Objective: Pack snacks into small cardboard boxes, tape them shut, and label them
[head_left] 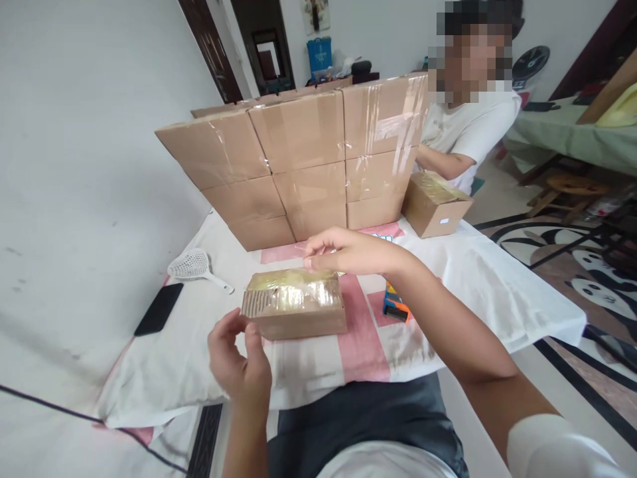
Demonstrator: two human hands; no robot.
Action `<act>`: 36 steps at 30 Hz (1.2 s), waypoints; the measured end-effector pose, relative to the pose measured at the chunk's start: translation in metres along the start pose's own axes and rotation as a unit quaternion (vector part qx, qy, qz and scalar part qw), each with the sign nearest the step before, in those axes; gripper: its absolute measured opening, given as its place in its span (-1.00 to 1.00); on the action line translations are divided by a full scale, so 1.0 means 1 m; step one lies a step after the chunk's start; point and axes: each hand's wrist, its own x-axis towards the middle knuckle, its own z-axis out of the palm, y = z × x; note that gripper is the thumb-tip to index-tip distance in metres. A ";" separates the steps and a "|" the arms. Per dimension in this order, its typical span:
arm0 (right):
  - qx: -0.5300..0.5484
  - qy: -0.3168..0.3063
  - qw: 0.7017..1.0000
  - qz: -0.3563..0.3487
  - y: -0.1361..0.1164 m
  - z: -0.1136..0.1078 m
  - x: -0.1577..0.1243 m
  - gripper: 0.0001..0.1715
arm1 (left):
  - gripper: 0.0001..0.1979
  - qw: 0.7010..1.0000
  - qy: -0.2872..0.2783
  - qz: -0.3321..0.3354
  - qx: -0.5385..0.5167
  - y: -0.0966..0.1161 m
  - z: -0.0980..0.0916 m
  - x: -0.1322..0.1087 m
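Observation:
A closed cardboard box (298, 326) with shiny clear and yellowish tape over its top lies on the table before me. My left hand (241, 355) is at the box's front left corner, thumb and fingers curved and apart; I cannot tell if it touches. Over the back right edge hangs my right hand (343, 251), its fingers loosely bent above the taped top, with nothing visible in them. To the right of the box, partly behind my right forearm, is a blue and orange tool (395, 309), perhaps a tape dispenser.
Stacked cardboard boxes (308, 136) form a wall across the table's far side. Another taped box (435, 206) stands at the back right, near a person (468, 119) in white. A white slotted ladle (194, 265) and a black phone-like slab (159, 309) lie at left on the tablecloth (517, 292).

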 end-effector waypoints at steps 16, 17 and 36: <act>-0.477 0.141 0.845 0.198 0.091 -0.015 0.072 -0.44 | -0.58 0.922 -0.233 0.242 0.194 0.001 0.041 -0.045; -0.465 0.147 0.842 0.229 0.103 -0.032 0.067 -0.49 | -0.57 0.918 -0.239 0.246 0.198 0.000 0.040 -0.044; -0.353 0.072 0.861 0.359 0.288 -0.124 -0.014 -0.28 | -0.08 0.916 -0.301 0.198 0.176 -0.052 0.040 -0.182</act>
